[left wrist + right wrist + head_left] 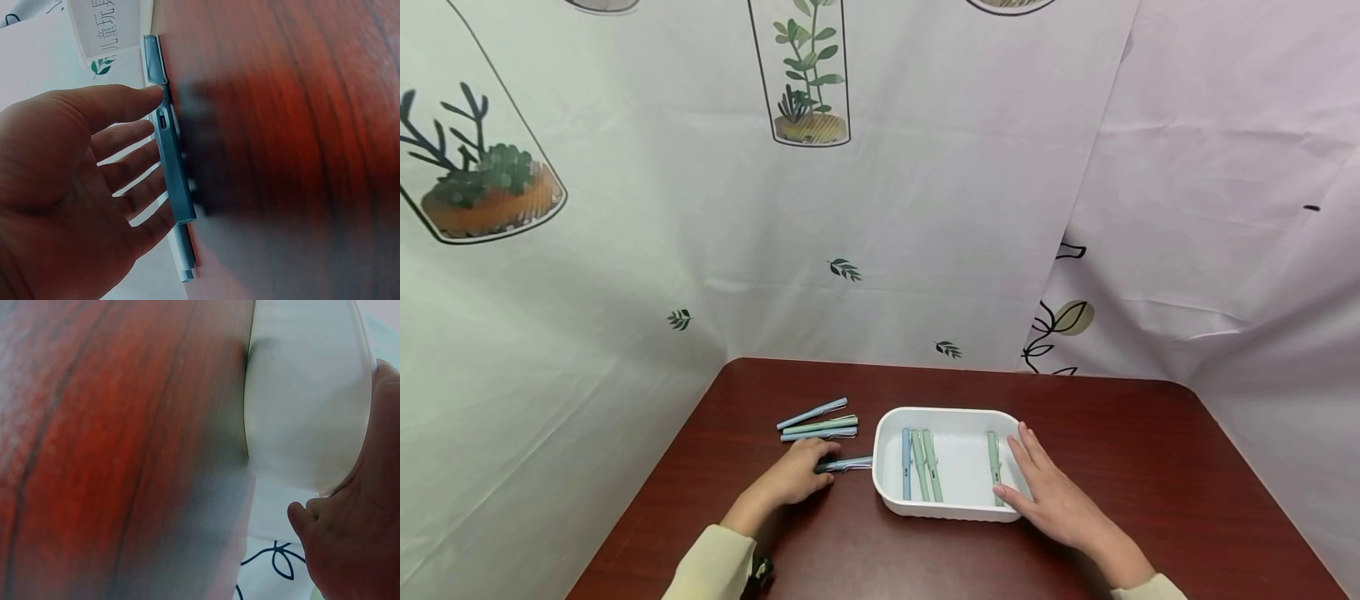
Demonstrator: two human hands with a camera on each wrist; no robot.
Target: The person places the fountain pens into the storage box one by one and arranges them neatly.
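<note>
My left hand (pixel 801 471) is at a blue pen (pixel 175 169) lying left of a white tray (pixel 966 510). In the left wrist view the thumb overlaps the pen near its cap, and the other fingers reach behind the barrel, pinching it close over the table. The pen's capped end points to the tray wall. On the tray's right rim rests my right hand (pixel 1060 500), fingers extended and thumb over the inside. Inside the tray lie a blue pen (pixel 906 464), two green pens (pixel 921 467) beside it, and another green pen (pixel 994 462) near the right hand.
Behind the left hand, a green pen (pixel 820 425) lies between two blue pens, one of them a blue pen (pixel 812 412) at the back. The dark red wooden table (pixel 842 558) meets a printed cloth (pixel 925 250) at its back edge.
</note>
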